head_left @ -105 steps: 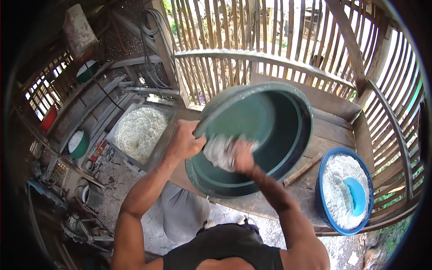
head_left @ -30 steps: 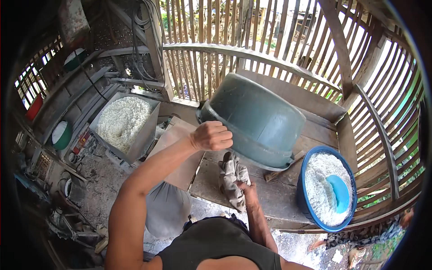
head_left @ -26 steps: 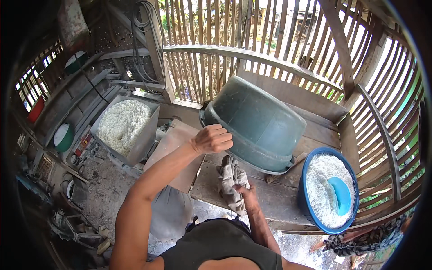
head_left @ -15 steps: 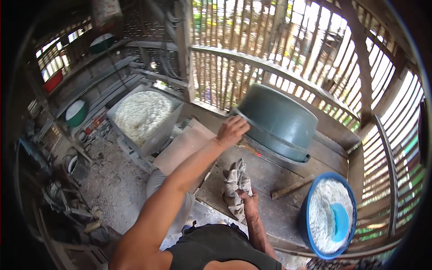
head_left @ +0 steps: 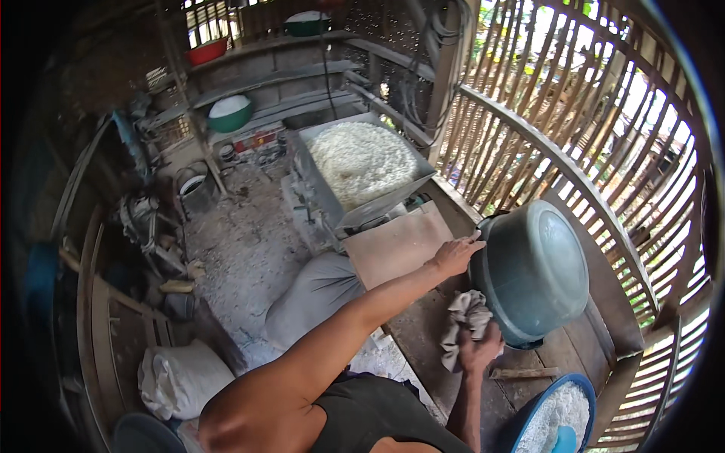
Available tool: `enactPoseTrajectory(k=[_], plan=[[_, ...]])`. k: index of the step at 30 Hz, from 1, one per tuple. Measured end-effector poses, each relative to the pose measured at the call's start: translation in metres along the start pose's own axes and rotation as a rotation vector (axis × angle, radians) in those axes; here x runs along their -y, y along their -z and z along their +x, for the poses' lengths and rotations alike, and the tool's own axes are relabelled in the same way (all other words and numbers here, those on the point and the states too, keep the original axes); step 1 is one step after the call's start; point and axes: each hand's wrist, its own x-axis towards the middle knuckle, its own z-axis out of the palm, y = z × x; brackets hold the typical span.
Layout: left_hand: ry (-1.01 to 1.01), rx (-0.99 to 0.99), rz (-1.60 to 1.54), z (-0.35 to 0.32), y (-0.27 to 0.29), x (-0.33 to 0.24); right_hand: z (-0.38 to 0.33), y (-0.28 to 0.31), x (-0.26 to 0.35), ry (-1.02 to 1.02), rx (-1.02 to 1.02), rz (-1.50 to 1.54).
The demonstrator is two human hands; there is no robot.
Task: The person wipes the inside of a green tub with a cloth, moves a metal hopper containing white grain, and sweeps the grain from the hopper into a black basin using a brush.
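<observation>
A large grey-green tub (head_left: 521, 272) lies tipped over on the wooden bench, its round base turned up and to the right. My left hand (head_left: 457, 255) reaches across to its rim, fingers closed on the edge; the fingertips are partly hidden. Below it, my right hand (head_left: 482, 349) clutches a crumpled, pale, stained cloth (head_left: 466, 317) beside the tub's lower edge. A short wooden stick (head_left: 523, 373) rests on the bench near my right wrist. Close to my right forearm stands a blue basin (head_left: 591, 400) of white powdery material, with a light-blue scoop (head_left: 565, 439) in it.
Ahead is a metal hopper (head_left: 385, 205) heaped with white shreds, next to a flat brown board (head_left: 399, 245). Green (head_left: 230, 121) and red (head_left: 206, 52) basins stand farther back. Bamboo slats (head_left: 559, 121) wall the right side. A white sack (head_left: 183, 380) sits lower left.
The view has swung left, so the scene sits farther right. The tub has tipped to show its base, with my left hand still at its rim. The cloth in my right hand is nearer the tub.
</observation>
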Motion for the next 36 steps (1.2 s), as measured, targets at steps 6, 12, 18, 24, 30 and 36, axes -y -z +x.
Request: enactPoseTrajectory(k=[6,12,18,24,30,36], plan=[[0.035,-0.476,-0.374,-0.092,0.005,-0.023,-0.014,-0.043,-0.008,0.017,-0.044,-0.343],[0.524,-0.451,-0.834,-0.156,0.003,-0.048,0.008,0.012,0.043,-0.037,-0.001,-0.206],[0.271,-0.513,-1.33,-0.155,-0.008,-0.058,0.013,-0.01,0.132,0.214,0.252,0.92],[0.203,-0.198,-1.461,-0.126,0.094,-0.113,0.022,-0.075,0.094,-0.156,0.152,0.892],[-0.248,-0.219,-0.478,-0.141,0.048,-0.1,0.031,-0.075,0.092,-0.598,0.29,1.955],[0.15,-0.121,-0.457,-0.153,0.031,-0.062,0.05,-0.007,0.145,-0.494,0.03,1.787]])
